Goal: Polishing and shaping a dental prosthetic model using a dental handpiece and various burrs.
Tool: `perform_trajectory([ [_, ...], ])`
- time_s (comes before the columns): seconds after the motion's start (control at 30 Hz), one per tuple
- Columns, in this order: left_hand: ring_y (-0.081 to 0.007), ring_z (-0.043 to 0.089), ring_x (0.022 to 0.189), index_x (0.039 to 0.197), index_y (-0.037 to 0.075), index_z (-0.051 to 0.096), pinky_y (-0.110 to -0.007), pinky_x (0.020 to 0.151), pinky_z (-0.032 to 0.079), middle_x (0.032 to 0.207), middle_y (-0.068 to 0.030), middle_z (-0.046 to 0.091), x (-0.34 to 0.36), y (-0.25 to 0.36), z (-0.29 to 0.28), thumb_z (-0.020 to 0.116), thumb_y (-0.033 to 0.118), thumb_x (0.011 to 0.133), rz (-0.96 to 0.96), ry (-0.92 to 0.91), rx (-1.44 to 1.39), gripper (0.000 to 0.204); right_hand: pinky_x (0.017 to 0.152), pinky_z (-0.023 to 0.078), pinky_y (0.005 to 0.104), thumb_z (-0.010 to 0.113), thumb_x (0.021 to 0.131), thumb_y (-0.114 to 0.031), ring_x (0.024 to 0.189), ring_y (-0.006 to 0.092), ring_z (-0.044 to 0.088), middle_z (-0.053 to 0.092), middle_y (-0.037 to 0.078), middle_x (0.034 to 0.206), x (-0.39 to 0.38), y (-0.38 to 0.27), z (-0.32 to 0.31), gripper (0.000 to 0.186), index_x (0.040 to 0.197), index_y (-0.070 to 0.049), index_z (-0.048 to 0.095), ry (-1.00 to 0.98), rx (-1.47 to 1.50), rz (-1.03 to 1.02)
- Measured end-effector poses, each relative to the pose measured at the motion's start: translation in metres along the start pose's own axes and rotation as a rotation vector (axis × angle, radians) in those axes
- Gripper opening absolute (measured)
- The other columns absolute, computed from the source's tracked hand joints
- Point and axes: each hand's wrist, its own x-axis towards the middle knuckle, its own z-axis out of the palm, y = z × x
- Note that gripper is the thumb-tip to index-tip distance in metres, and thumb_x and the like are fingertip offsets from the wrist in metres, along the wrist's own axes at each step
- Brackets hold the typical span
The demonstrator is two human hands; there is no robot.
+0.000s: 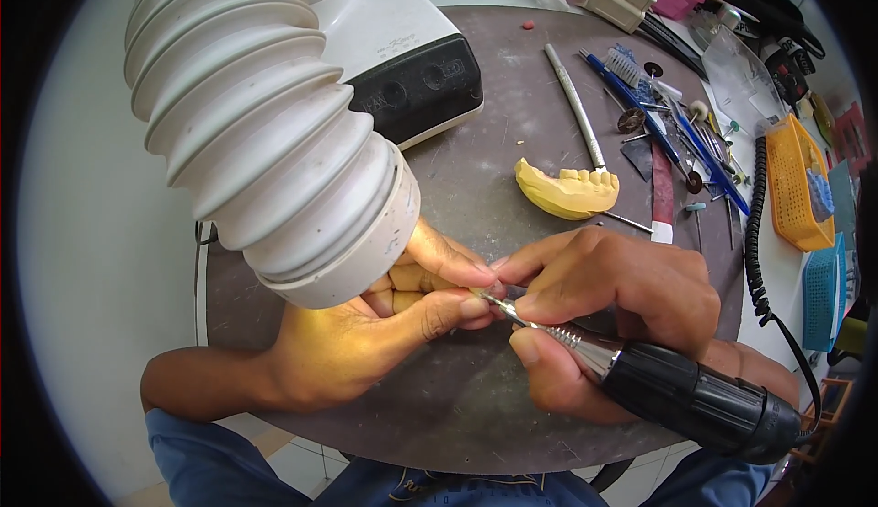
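Observation:
In my right hand (pixel 604 297) lies a black and silver rotary handpiece (pixel 690 393), gripped like a pen near its metal nose. Its thin bur points left toward the fingertips of my left hand (pixel 366 333). Those fingers pinch a tiny piece, mostly hidden between thumb and fingers, too small to name. The tips of both hands meet around it. Just beyond my hands, a yellow dental model (pixel 567 189) with a row of teeth rests on the dark table (pixel 439 406). Behind the model lies a slim metal hand instrument (pixel 574 105).
A white corrugated suction hose (pixel 265 132) hangs over my left hand, beside a white and black box-shaped unit (pixel 412 77). To the right lie blue-handled brushes (pixel 631 105), several burs and discs. A yellow basket (pixel 796 182) and a coiled black cord (pixel 755 233) sit at the right edge.

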Motion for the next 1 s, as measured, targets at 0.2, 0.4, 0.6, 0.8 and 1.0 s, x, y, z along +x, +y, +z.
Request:
perform_trajectory([
  [0.2,-0.0165,0.065,0.098,0.106,0.000,0.055,-0.029,0.088,0.056,0.108,-0.0170,0.062,-0.0009,-0.0005,-0.0011,0.061,-0.010,0.092,0.010,0.013,0.034,0.019,0.071,0.062,0.0392,0.075,0.074,0.000,0.075,0.0315,0.074,0.067,0.013,0.075,0.0012,0.0031,0.0009,0.018,0.086,0.003,0.062,-0.014,0.028,-0.005],
  [0.4,-0.0168,0.066,0.100,0.106,0.001,0.054,-0.030,0.090,0.056,0.109,-0.0170,0.061,-0.0011,-0.0002,-0.0002,0.060,-0.010,0.093,-0.007,0.006,-0.026,0.018,0.071,0.062,0.0409,0.076,0.074,-0.001,0.075,0.0314,0.073,0.067,0.013,0.077,0.0009,0.0012,0.0004,0.019,0.086,0.003,0.062,-0.016,0.007,-0.009],
  [0.6,-0.0172,0.065,0.102,0.107,0.000,0.054,-0.030,0.091,0.056,0.110,-0.0172,0.061,-0.0020,-0.0016,-0.0014,0.060,-0.009,0.093,-0.005,0.003,-0.021,0.018,0.071,0.062,0.0402,0.077,0.075,-0.002,0.077,0.0319,0.074,0.068,0.013,0.077,0.0008,-0.0013,-0.0011,0.019,0.087,0.003,0.062,-0.040,-0.029,-0.012],
  [0.8,-0.0174,0.065,0.103,0.108,0.000,0.054,-0.030,0.092,0.056,0.111,-0.0175,0.061,-0.0025,-0.0021,-0.0037,0.060,-0.009,0.093,-0.015,-0.009,-0.003,0.019,0.070,0.062,0.0387,0.077,0.077,-0.004,0.078,0.0319,0.074,0.068,0.013,0.077,0.0005,-0.0005,-0.0007,0.020,0.087,0.003,0.063,-0.046,-0.036,-0.012],
  [1.0,-0.0171,0.066,0.102,0.108,0.000,0.054,-0.030,0.093,0.056,0.111,-0.0177,0.061,-0.0018,-0.0013,-0.0028,0.059,-0.010,0.093,0.004,-0.004,0.019,0.019,0.070,0.062,0.0379,0.078,0.078,-0.005,0.078,0.0318,0.074,0.069,0.013,0.079,0.0016,-0.0004,-0.0018,0.019,0.088,0.003,0.063,-0.052,-0.044,-0.024],
])
